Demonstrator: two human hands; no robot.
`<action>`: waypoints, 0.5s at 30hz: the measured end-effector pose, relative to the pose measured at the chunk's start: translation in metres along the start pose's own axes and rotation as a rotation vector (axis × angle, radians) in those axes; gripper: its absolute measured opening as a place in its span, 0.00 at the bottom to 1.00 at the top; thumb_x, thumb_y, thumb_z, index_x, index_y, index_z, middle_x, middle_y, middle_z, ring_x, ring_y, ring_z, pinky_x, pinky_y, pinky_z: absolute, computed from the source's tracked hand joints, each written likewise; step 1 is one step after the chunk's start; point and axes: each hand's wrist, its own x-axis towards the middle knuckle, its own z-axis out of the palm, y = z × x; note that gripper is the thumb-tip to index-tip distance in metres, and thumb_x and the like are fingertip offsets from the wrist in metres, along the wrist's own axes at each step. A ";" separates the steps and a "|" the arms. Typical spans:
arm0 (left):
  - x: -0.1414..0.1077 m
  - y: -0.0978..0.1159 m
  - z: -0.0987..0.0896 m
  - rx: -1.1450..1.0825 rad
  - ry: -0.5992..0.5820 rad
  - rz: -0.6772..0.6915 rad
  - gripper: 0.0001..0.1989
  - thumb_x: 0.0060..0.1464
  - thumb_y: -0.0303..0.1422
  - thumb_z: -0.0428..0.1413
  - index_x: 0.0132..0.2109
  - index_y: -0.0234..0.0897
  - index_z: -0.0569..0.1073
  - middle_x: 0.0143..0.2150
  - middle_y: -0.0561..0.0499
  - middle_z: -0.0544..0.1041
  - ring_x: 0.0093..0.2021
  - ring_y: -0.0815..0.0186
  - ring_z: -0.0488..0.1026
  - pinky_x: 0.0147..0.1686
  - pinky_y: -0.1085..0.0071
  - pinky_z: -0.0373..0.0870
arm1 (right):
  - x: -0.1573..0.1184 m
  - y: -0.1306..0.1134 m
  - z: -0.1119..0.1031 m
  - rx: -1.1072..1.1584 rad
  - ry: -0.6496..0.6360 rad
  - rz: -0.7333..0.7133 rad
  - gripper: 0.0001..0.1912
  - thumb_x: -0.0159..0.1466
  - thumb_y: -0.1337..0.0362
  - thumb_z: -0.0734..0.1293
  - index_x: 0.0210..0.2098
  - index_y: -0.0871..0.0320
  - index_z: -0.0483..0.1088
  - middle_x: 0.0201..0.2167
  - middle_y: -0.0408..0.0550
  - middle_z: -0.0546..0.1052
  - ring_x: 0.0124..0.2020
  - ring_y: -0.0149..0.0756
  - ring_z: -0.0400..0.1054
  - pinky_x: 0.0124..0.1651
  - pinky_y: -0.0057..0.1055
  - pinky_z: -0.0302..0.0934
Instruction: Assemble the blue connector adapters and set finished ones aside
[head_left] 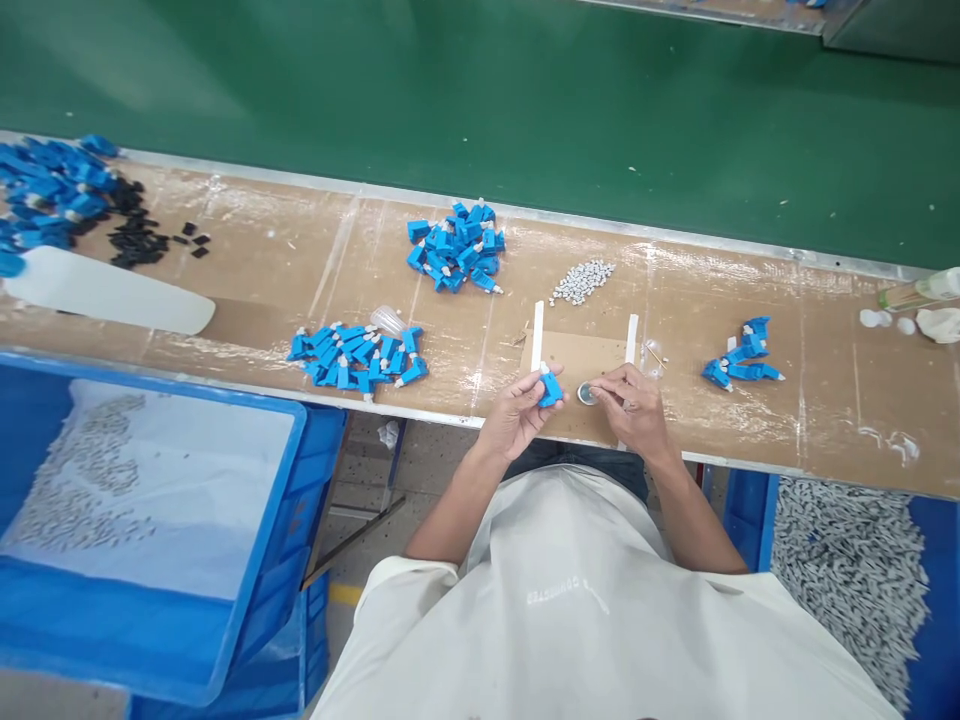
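My left hand (pixel 517 412) pinches a small blue plastic part (pixel 550 388) with a white tip, held over the front edge of the bench. Just to the right, my right hand (pixel 634 408) is closed, its fingertips at a small round dish (pixel 586 394) with a pale rim. Whatever those fingertips pinch is too small to make out. Beneath both hands lies a cardboard sheet (pixel 581 350) with white tape strips at its sides. Beyond it is a heap of small grey pieces (pixel 583 283).
Blue parts lie in a back pile (pixel 457 247), a front-left pile (pixel 356 358) and a small right group (pixel 744 358). A white bottle (pixel 112 292) lies near black pieces (pixel 137 235). Blue crates (pixel 292 470) stand below left; grey pieces (pixel 847 580) fill one below right.
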 end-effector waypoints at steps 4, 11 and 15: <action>0.000 0.000 0.002 0.000 0.018 -0.002 0.13 0.52 0.22 0.65 0.46 0.30 0.80 0.34 0.49 0.82 0.32 0.70 0.80 0.37 0.78 0.79 | 0.001 0.001 -0.003 0.126 -0.007 0.088 0.07 0.66 0.60 0.71 0.37 0.51 0.84 0.30 0.48 0.77 0.31 0.36 0.69 0.31 0.34 0.64; -0.001 -0.005 0.011 0.021 0.022 -0.061 0.09 0.53 0.23 0.66 0.42 0.31 0.77 0.34 0.50 0.81 0.34 0.66 0.83 0.37 0.76 0.80 | 0.005 0.006 -0.014 0.618 0.181 0.489 0.14 0.54 0.51 0.79 0.33 0.52 0.82 0.31 0.45 0.79 0.28 0.34 0.70 0.23 0.28 0.62; -0.002 -0.011 0.018 0.047 -0.043 -0.114 0.08 0.53 0.24 0.66 0.41 0.31 0.77 0.34 0.48 0.82 0.33 0.67 0.82 0.34 0.77 0.78 | 0.008 -0.002 -0.022 0.827 0.206 0.550 0.17 0.51 0.49 0.81 0.32 0.52 0.81 0.28 0.44 0.78 0.28 0.33 0.72 0.22 0.26 0.63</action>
